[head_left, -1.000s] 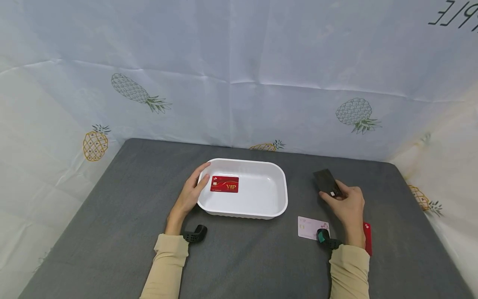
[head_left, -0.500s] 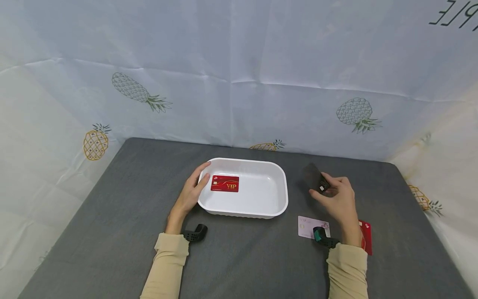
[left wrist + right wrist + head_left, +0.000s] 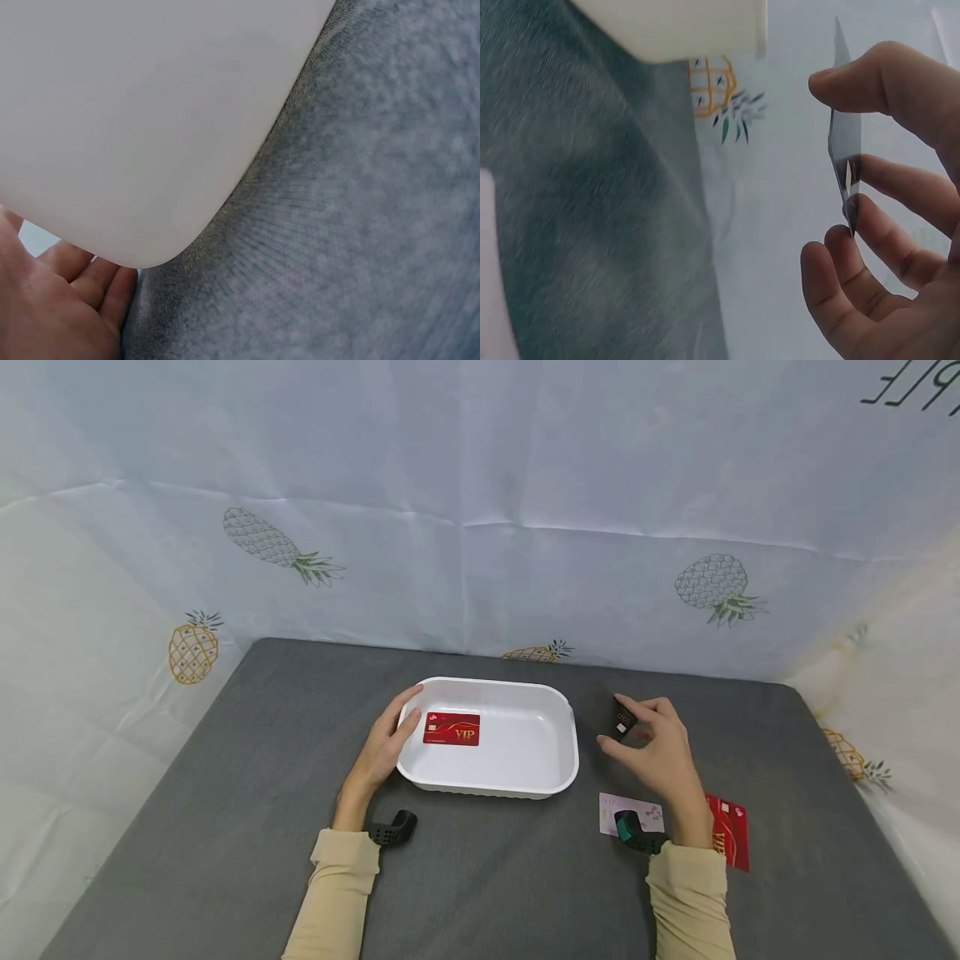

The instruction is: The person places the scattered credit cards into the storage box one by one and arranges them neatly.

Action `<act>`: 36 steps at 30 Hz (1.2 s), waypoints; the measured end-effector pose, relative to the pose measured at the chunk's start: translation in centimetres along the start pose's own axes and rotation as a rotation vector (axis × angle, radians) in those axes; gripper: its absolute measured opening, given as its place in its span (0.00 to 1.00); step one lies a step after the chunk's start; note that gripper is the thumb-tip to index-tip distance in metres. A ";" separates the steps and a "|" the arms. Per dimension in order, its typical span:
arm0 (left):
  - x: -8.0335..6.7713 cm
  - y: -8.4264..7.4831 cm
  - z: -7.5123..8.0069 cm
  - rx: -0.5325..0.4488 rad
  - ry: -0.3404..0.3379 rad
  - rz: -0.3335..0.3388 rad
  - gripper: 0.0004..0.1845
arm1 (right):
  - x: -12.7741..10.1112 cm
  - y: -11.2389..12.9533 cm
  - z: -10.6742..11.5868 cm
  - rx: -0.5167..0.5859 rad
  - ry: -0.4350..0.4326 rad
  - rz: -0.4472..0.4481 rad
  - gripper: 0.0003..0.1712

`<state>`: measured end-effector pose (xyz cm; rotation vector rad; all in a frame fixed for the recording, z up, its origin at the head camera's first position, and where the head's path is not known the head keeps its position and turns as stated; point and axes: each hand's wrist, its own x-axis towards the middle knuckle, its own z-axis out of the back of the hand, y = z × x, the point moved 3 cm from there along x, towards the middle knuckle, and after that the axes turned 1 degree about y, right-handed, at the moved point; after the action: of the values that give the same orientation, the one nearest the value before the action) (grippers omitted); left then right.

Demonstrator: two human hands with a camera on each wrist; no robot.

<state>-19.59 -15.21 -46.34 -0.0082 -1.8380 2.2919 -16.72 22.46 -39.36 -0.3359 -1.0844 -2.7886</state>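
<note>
A thin dark rectangular plastic card (image 3: 617, 718) is being pinched between thumb and fingertips of the right hand (image 3: 656, 752), lifted just right of the white oval plastic tray (image 3: 558, 772), its long axis tilted toward the tray. The tray's left rim is being touched by the left hand (image 3: 378, 752), fingers relaxed. A red VIP card (image 3: 451, 728) is lying inside the tray, left of centre. A pale card (image 3: 611, 810) and another red card (image 3: 729, 835) are lying right of the tray, on the grey cloth-covered table (image 3: 225, 793).
</note>
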 end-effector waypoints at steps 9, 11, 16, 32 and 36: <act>-0.1 -0.1 0.0 -0.004 -0.007 0.000 0.27 | 1.6 2.5 -0.2 0.033 0.099 0.079 0.37; 0.0 0.0 0.0 -0.005 -0.006 0.002 0.27 | 1.9 3.0 -0.4 0.033 0.119 0.094 0.38; 0.0 0.1 0.1 -0.005 -0.004 0.000 0.27 | 2.5 4.0 -1.3 0.008 0.165 0.143 0.37; 0.1 0.1 0.0 -0.010 -0.005 0.000 0.27 | 4.1 5.2 -5.4 -0.023 0.368 0.170 0.39; 0.0 0.1 0.1 -0.006 -0.007 -0.007 0.27 | 4.4 5.3 -6.1 -0.079 0.413 0.167 0.38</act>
<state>-19.65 -15.30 -46.37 0.0056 -1.8459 2.2842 -20.88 14.25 -39.24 0.1345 -0.8108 -2.5921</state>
